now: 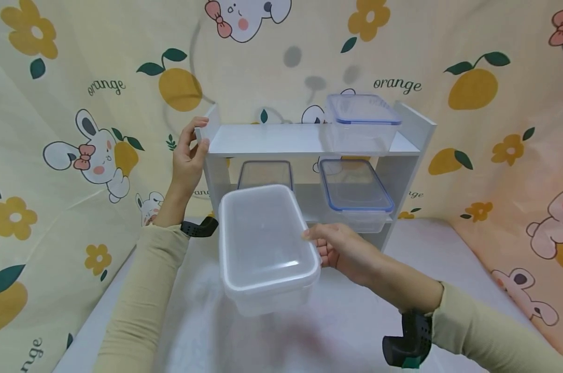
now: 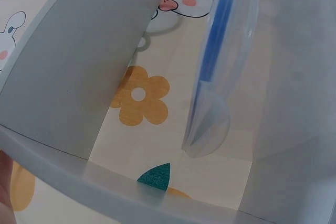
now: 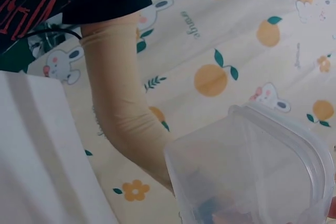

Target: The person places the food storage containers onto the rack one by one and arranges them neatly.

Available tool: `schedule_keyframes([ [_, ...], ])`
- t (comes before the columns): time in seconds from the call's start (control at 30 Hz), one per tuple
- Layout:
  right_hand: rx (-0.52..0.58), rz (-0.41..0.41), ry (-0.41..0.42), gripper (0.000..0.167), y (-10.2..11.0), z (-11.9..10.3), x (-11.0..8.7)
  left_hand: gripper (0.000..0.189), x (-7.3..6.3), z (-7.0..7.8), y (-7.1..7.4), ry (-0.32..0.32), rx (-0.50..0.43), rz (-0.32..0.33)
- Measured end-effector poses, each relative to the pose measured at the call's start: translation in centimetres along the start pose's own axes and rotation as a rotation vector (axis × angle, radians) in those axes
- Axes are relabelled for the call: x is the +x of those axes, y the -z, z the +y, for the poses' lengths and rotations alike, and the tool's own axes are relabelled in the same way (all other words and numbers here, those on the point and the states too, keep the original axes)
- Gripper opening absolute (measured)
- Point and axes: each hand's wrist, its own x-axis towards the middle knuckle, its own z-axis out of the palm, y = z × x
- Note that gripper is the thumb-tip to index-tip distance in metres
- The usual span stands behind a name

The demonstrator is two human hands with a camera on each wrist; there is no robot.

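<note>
My right hand (image 1: 342, 254) grips a clear plastic food container with a frosted white lid (image 1: 267, 238) by its right edge, thumb on the lid's rim. The container is held in the air, tilted, before a white two-tier shelf (image 1: 267, 140). In the right wrist view the clear wall of this container (image 3: 220, 161) shows up close. My left hand (image 1: 190, 155) holds the shelf's left side panel near its top, with fingers and thumb on either side of the edge. Only a bit of that hand appears in the left wrist view.
On the shelf's top right stands a blue-rimmed clear container (image 1: 363, 124). Below it sits another blue-rimmed container (image 1: 356, 189), and a grey-rimmed one (image 1: 265, 174) stands at the lower left, partly hidden. A white table (image 1: 356, 331) lies beneath, with patterned cloth (image 1: 99, 41) around.
</note>
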Motion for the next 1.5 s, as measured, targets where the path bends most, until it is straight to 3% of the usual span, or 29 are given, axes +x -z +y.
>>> schedule_keyframes([
  [0.3,-0.003,0.02,0.019,0.046,0.4,-1.3,0.1,0.035,-0.1,0.1,0.0,0.013,0.004,-0.003],
  [0.73,0.067,0.059,0.059,0.035,0.7,-3.6,0.8,0.035,0.0,0.2,0.1,0.01,-0.012,0.008],
  [1.03,0.094,0.05,0.132,0.026,1.6,-4.3,0.9,0.034,0.1,0.2,-0.2,0.004,-0.038,0.002],
  [1.23,0.108,0.076,0.141,0.027,1.9,-5.4,1.4,0.033,0.2,-0.1,-0.1,0.004,-0.036,0.0],
  [1.5,0.192,0.105,0.161,0.025,1.8,-6.7,2.1,0.034,-0.1,-0.1,0.0,0.026,-0.037,0.005],
])
